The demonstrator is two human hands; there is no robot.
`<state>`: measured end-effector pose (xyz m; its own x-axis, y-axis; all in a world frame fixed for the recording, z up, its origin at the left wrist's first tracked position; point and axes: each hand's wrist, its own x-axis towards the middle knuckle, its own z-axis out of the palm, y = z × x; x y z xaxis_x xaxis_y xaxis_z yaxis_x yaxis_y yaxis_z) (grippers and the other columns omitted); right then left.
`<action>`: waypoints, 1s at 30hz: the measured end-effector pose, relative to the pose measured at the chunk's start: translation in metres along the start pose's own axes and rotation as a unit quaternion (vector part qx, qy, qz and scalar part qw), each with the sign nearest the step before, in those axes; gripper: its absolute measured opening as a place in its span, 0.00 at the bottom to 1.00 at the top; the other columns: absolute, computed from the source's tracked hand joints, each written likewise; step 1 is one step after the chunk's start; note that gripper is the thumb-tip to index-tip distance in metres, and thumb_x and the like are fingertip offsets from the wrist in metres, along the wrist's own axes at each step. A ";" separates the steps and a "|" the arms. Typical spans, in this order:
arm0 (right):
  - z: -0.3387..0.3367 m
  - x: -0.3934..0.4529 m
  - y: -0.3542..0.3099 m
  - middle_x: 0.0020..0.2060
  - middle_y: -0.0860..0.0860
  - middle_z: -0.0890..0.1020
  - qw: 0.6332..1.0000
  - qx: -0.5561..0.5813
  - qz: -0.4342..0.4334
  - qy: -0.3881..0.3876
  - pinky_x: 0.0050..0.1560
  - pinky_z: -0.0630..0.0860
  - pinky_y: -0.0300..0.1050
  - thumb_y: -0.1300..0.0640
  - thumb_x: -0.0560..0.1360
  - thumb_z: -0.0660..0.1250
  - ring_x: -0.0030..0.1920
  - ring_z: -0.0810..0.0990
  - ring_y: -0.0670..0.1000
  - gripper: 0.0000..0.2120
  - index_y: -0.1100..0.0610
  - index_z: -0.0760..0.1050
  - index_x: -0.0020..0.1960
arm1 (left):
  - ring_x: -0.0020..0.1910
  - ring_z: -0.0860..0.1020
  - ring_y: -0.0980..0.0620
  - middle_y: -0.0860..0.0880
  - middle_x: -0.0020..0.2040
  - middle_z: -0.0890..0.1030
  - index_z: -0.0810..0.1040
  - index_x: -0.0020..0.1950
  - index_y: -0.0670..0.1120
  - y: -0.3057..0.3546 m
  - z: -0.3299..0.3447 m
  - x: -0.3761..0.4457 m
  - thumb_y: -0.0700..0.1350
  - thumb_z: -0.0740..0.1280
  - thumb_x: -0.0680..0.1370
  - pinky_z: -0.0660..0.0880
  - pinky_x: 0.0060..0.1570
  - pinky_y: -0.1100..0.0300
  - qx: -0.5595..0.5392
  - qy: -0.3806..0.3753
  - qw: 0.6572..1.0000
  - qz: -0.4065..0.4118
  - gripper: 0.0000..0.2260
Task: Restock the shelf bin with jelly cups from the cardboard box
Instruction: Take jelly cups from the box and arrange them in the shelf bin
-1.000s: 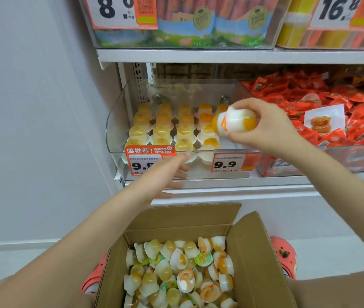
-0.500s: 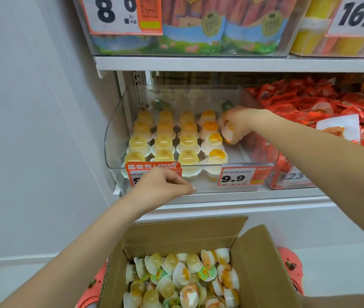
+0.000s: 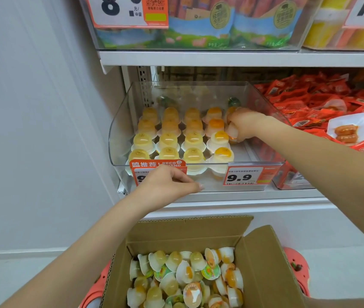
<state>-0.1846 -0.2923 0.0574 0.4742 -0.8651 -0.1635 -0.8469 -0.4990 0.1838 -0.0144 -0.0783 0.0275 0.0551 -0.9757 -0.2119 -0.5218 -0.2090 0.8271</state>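
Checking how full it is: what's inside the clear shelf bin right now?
Rows of upturned jelly cups fill the clear shelf bin's left side. The right hand covers its back-right corner.

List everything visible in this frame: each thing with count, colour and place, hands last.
shelf bin: one, clear plastic, middle shelf, left.
jelly cups in bin: about twenty, yellow and orange, upside down in rows; right column unfinished.
price tags: two, orange and white, on the bin's front.
cardboard box: one, brown, open, below the shelf.
jelly cups in box: many, yellow, orange, white, loosely heaped.
red snack packets: many, in the bin to the right.
sausage packs: several, top shelf.
left hand: rests at the bin's front edge, fingers curled, holding nothing visible.
right hand: inside the bin, right side, gripping jelly cups.
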 end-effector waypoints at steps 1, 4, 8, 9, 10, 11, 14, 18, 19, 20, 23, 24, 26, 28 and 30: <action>0.001 0.000 0.000 0.56 0.59 0.77 1.000 -0.013 0.003 0.004 0.46 0.72 0.43 0.60 0.70 0.71 0.55 0.77 0.59 0.21 0.60 0.73 0.61 | 0.43 0.78 0.57 0.53 0.42 0.84 0.85 0.46 0.51 -0.001 0.000 0.000 0.56 0.73 0.71 0.70 0.39 0.65 0.000 0.000 1.000 -0.001 0.10; 0.002 -0.007 0.001 0.60 0.61 0.73 0.999 -0.001 0.009 0.049 0.55 0.74 0.50 0.59 0.73 0.66 0.60 0.73 0.63 0.22 0.60 0.68 0.65 | 0.46 0.80 0.58 0.55 0.43 0.84 0.85 0.47 0.51 -0.002 -0.001 -0.001 0.55 0.74 0.70 0.76 0.46 0.63 0.003 -0.002 1.000 0.003 0.10; 0.005 -0.052 0.003 0.58 0.59 0.74 0.973 0.099 -0.012 0.207 0.53 0.75 0.58 0.62 0.74 0.62 0.60 0.72 0.63 0.16 0.58 0.73 0.61 | 0.46 0.81 0.58 0.53 0.44 0.84 0.84 0.49 0.49 -0.003 0.002 -0.006 0.53 0.74 0.70 0.76 0.46 0.66 0.007 -0.019 1.000 0.007 0.11; 0.009 -0.072 0.002 0.56 0.58 0.75 0.955 0.122 -0.022 0.270 0.50 0.76 0.57 0.65 0.73 0.62 0.58 0.72 0.62 0.15 0.59 0.74 0.59 | 0.46 0.81 0.57 0.51 0.44 0.84 0.83 0.49 0.48 -0.004 0.004 -0.007 0.53 0.74 0.71 0.76 0.45 0.66 0.014 -0.032 0.999 0.007 0.12; 0.016 -0.094 -0.002 0.53 0.57 0.76 0.933 0.137 -0.033 0.331 0.47 0.76 0.56 0.66 0.73 0.62 0.55 0.73 0.61 0.13 0.59 0.74 0.56 | 0.47 0.81 0.55 0.50 0.45 0.84 0.83 0.50 0.47 -0.006 0.007 -0.008 0.53 0.74 0.71 0.77 0.46 0.64 0.026 -0.049 0.998 0.007 0.12; 0.025 -0.117 -0.006 0.49 0.57 0.77 0.913 0.145 -0.050 0.379 0.44 0.75 0.55 0.67 0.72 0.61 0.51 0.73 0.60 0.10 0.60 0.74 0.53 | 0.48 0.81 0.53 0.48 0.46 0.84 0.83 0.50 0.46 -0.010 0.012 -0.009 0.52 0.74 0.71 0.78 0.49 0.61 0.044 -0.068 0.997 0.007 0.13; 0.067 -0.177 -0.024 0.41 0.54 0.77 0.892 0.151 -0.137 0.402 0.42 0.71 0.50 0.67 0.69 0.63 0.44 0.73 0.55 0.09 0.58 0.74 0.48 | 0.47 0.81 0.52 0.48 0.45 0.84 0.83 0.48 0.45 -0.029 0.039 -0.008 0.53 0.73 0.72 0.77 0.50 0.57 0.101 -0.102 0.990 -0.008 0.13; 0.149 -0.218 -0.046 0.43 0.46 0.79 0.948 0.084 -0.213 0.222 0.41 0.76 0.42 0.61 0.64 0.73 0.43 0.78 0.49 0.16 0.51 0.74 0.49 | 0.46 0.79 0.54 0.53 0.42 0.80 0.82 0.49 0.45 -0.077 0.090 -0.010 0.49 0.70 0.74 0.77 0.47 0.59 0.153 -0.132 0.979 -0.040 0.09; 0.167 -0.222 -0.051 0.43 0.45 0.79 0.960 0.079 -0.212 0.164 0.40 0.76 0.42 0.60 0.63 0.74 0.43 0.79 0.48 0.16 0.50 0.75 0.48 | 0.47 0.79 0.52 0.53 0.45 0.80 0.81 0.50 0.45 -0.093 0.102 -0.010 0.49 0.69 0.74 0.77 0.49 0.57 0.185 -0.146 0.971 -0.045 0.09; 0.184 -0.223 -0.055 0.44 0.46 0.80 0.970 0.082 -0.204 0.104 0.40 0.77 0.42 0.59 0.64 0.73 0.44 0.79 0.49 0.15 0.50 0.75 0.49 | 0.49 0.79 0.51 0.52 0.48 0.81 0.81 0.52 0.46 -0.108 0.114 -0.010 0.48 0.68 0.74 0.78 0.50 0.55 0.222 -0.158 0.961 -0.049 0.10; 0.229 -0.210 -0.064 0.53 0.52 0.77 0.980 0.109 -0.159 -0.054 0.48 0.76 0.48 0.63 0.74 0.60 0.55 0.75 0.53 0.14 0.56 0.73 0.60 | 0.54 0.78 0.49 0.49 0.56 0.79 0.78 0.59 0.47 -0.150 0.147 -0.009 0.47 0.67 0.75 0.77 0.51 0.54 0.309 -0.186 0.931 -0.054 0.13; 0.242 -0.204 -0.067 0.54 0.53 0.76 0.979 0.118 -0.139 -0.094 0.50 0.76 0.49 0.64 0.76 0.57 0.56 0.74 0.54 0.15 0.57 0.71 0.61 | 0.55 0.77 0.48 0.49 0.58 0.78 0.77 0.60 0.47 -0.162 0.157 -0.008 0.47 0.66 0.76 0.77 0.52 0.54 0.319 -0.201 0.925 -0.054 0.13; 0.263 -0.191 -0.076 0.54 0.55 0.76 0.971 0.124 -0.108 -0.174 0.51 0.76 0.50 0.67 0.76 0.56 0.56 0.75 0.56 0.14 0.58 0.71 0.59 | 0.57 0.77 0.47 0.47 0.60 0.77 0.75 0.63 0.46 -0.182 0.175 -0.009 0.45 0.66 0.76 0.77 0.52 0.53 0.342 -0.233 0.909 -0.056 0.15; 0.285 -0.181 -0.085 0.57 0.56 0.76 0.960 0.107 -0.100 -0.238 0.51 0.75 0.50 0.68 0.76 0.57 0.56 0.76 0.57 0.15 0.59 0.70 0.61 | 0.59 0.76 0.45 0.47 0.61 0.75 0.72 0.66 0.47 -0.199 0.190 -0.008 0.42 0.66 0.75 0.76 0.53 0.52 0.369 -0.256 0.892 -0.048 0.19; 0.301 -0.171 -0.092 0.61 0.57 0.73 0.953 0.086 -0.094 -0.274 0.54 0.73 0.49 0.68 0.76 0.58 0.59 0.74 0.57 0.18 0.60 0.68 0.64 | 0.61 0.74 0.44 0.46 0.63 0.73 0.70 0.67 0.47 -0.212 0.208 -0.005 0.36 0.65 0.74 0.75 0.54 0.51 0.402 -0.277 0.873 -0.009 0.21</action>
<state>-0.2603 -0.0836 -0.2231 0.4643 -0.5815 -0.6681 -0.8092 -0.5852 -0.0529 -0.0807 -0.0156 -0.2549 -0.2347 -0.7448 -0.6247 -0.9660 0.1068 0.2356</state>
